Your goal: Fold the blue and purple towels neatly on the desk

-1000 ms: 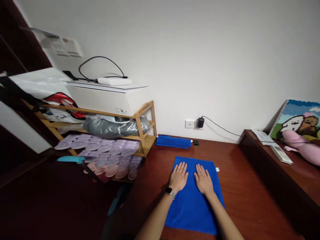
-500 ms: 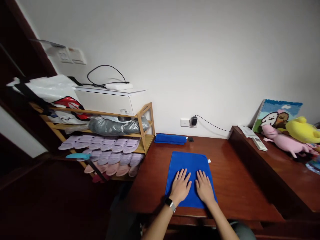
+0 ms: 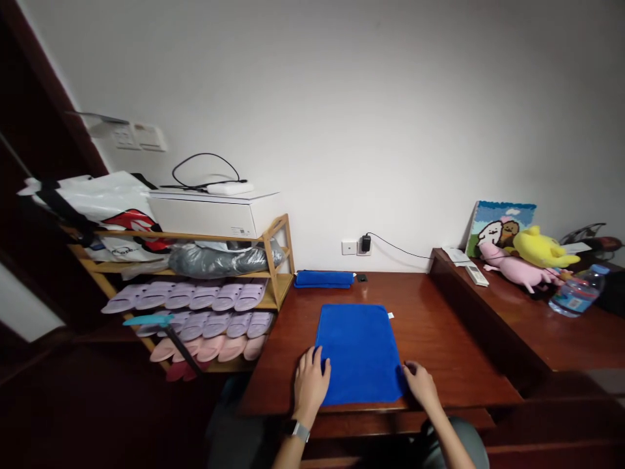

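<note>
At lower centre, we flank the blue towel (image 3: 360, 355): left hand (image 3: 311, 385), fingers apart; right hand (image 3: 422, 387), fingers' hold we cannot tell.

Reddish-brown wooden worktop (image 3: 454, 365) here, kinda glossy, with a blue cloth (image 3: 359, 348) spread flat near its front edge. Going off that cloth: behind it and a bit left there's a folded blue bundle (image 3: 323, 280), and pretty much straight behind it a small black square (image 3: 362, 278), can't tell if loose or set in. Well off to the cloth's right, a raised wooden ledge (image 3: 530, 319) has papers (image 3: 454, 255), a pale remote (image 3: 476, 275), a pink plush (image 3: 512, 267) and a clear bottle (image 3: 576, 296).
</note>
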Demonstrator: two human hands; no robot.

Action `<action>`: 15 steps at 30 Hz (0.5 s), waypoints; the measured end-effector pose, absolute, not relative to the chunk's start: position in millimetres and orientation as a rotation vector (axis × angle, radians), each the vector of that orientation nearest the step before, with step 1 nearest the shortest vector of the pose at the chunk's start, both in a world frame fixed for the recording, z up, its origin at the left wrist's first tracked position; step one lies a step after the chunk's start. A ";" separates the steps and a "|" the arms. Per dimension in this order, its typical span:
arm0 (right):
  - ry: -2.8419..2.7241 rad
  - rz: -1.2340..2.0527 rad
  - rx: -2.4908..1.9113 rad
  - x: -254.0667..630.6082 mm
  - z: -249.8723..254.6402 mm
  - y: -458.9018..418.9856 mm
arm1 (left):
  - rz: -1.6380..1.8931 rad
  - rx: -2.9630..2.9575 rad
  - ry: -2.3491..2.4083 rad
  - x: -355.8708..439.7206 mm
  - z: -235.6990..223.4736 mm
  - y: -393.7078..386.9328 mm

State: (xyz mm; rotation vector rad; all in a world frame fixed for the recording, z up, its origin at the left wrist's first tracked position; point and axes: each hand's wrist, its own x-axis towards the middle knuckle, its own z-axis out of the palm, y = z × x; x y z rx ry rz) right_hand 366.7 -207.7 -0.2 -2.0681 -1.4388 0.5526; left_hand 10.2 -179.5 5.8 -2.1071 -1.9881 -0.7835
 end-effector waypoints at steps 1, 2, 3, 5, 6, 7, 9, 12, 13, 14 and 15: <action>-1.404 0.648 -2.051 363.1 0.7 -210.1 | -0.779 -2.078 -2.001 8.1 5.0 -186.6; -1.357 0.749 -2.024 358.5 2.8 -211.8 | -0.764 -2.067 -2.003 7.0 4.0 -193.1; -1.303 0.848 -1.983 353.4 6.0 -212.5 | -0.746 -2.070 -1.992 6.8 3.1 -198.7; -1.190 1.020 -1.866 344.2 13.9 -211.6 | -0.718 -2.091 -1.946 8.9 1.9 -206.5; -1.143 1.082 -1.794 340.8 18.0 -210.4 | -0.710 -2.098 -1.925 10.8 1.8 -208.7; -1.108 1.120 -1.726 338.5 21.7 -209.1 | -0.706 -2.097 -1.913 13.2 2.1 -209.8; -1.053 1.153 -1.636 337.6 28.1 -207.7 | -0.695 -2.091 -1.901 18.6 3.8 -209.9; -0.962 1.222 -1.540 343.7 35.7 -210.7 | -0.670 -2.095 -1.879 25.9 6.4 -208.4; -0.932 1.263 -1.505 346.6 38.2 -212.6 | -0.665 -2.092 -1.874 27.4 6.6 -208.2; -0.900 1.318 -1.463 349.6 40.6 -214.5 | -0.664 -2.087 -1.869 28.2 6.2 -208.1; -0.868 1.377 -1.418 352.3 43.1 -216.1 | -0.669 -2.084 -1.863 28.4 5.3 -208.2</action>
